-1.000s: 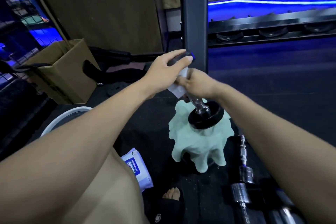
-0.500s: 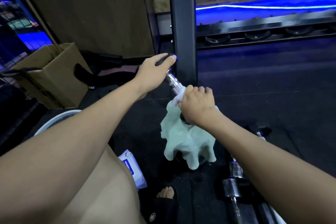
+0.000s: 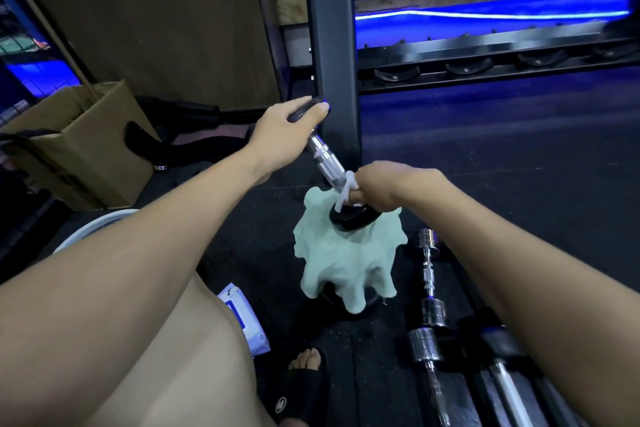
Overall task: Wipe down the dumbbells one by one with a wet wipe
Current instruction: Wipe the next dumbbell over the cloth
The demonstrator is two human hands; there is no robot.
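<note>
Head view: lying on floor, near rack post. Standing tilted on green cloth, dumbbell. Gripping its top plate, left hand; curling round lower handle, pinching white wipe, right hand.

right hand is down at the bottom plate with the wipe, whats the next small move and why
Probably slide the right hand with the wet wipe back up the dumbbell handle toward the left hand. The wipe sits at the handle's lower end against the bottom plate, the bare knurled metal above is exposed, and the left hand steadies the tilted top end.
</note>
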